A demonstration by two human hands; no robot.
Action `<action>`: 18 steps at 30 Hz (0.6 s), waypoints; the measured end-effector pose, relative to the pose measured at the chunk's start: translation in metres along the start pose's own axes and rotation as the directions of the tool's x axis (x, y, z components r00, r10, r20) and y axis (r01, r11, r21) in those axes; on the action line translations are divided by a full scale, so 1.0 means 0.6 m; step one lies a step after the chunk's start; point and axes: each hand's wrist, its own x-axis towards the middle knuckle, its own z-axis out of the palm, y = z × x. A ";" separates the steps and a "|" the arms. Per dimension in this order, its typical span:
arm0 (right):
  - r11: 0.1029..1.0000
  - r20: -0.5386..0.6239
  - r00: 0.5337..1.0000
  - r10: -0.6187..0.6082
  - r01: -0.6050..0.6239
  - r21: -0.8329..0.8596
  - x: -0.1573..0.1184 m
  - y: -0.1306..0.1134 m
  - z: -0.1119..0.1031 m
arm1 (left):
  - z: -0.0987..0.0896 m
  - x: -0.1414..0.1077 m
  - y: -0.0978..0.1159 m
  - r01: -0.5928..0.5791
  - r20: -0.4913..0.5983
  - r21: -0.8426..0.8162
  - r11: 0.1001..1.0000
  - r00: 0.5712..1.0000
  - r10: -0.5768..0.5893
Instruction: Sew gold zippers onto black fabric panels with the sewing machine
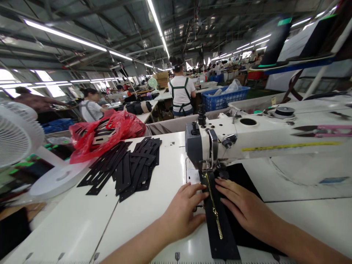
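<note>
On the near tabletop [90,216] lies a black strip [212,222], likely light and pliable, stiffer along its brass zip [215,212], best steadied by its long edges, where left hand [184,207] and right hand [244,205] rest unclenched, far end under the sewing machine [214,146]

Left hand [185,208] and right hand [243,203] touch a black zippered strip [217,223].

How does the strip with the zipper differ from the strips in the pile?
The zipper strip has a gold zipper; the piled strips show none. The zipper strip is touched by the left hand and right hand; the piled strips overlap, untouched. Both are black.
</note>
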 end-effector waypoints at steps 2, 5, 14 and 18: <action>1.000 0.005 1.000 0.029 -0.029 -0.008 -0.017 -0.010 -0.001 | 0.000 -0.002 0.004 -0.039 0.000 0.062 0.997 0.999 0.039; 0.999 -0.017 0.999 0.027 -0.028 -0.026 -0.030 -0.015 0.004 | 0.006 0.009 -0.002 -0.124 -0.023 0.162 0.979 0.991 0.130; 1.000 0.027 1.000 -0.001 0.002 -0.031 0.000 -0.027 0.003 | 0.037 0.027 -0.006 -0.180 -0.120 0.318 0.931 0.966 0.227; 0.999 0.079 0.996 -0.028 0.025 0.034 0.021 -0.037 0.000 | 0.043 0.004 0.003 -0.181 -0.093 0.327 0.928 0.971 0.222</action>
